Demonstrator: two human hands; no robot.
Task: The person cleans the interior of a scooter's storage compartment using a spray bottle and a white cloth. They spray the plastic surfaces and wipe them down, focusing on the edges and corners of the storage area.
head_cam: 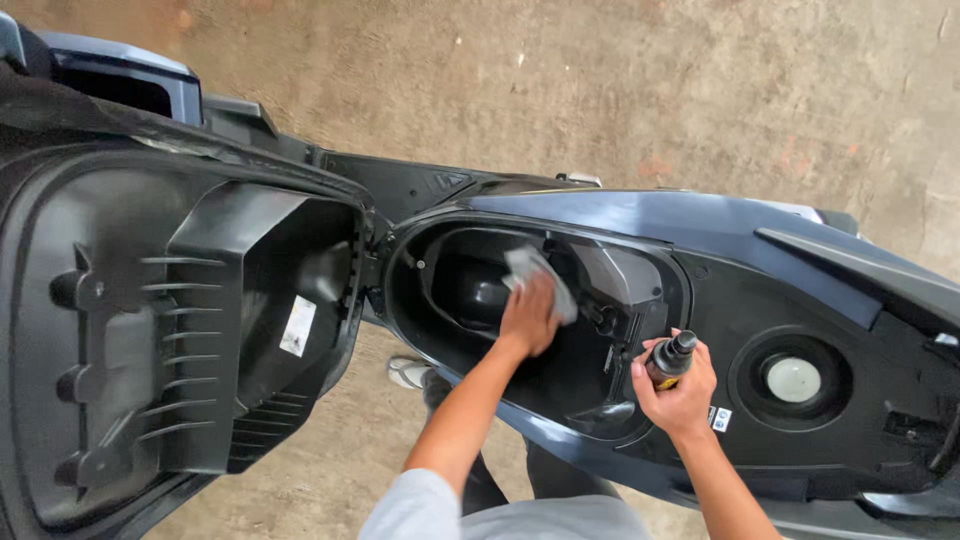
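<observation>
A dark scooter lies across the view with its seat [160,330] flipped up at the left, underside showing. My left hand [527,315] reaches into the open under-seat storage compartment [470,290] and presses a grey cloth [535,272] against its inner wall. My right hand [680,390] rests on the compartment's right rim and grips a small dark bottle [670,360] with a yellow label, cap pointing up.
A round white fuel cap [793,379] sits in a recess right of the compartment. The blue-grey body panel [690,222] runs along the far side. Bare concrete floor [600,90] lies beyond, and my shoe [408,372] shows below the scooter.
</observation>
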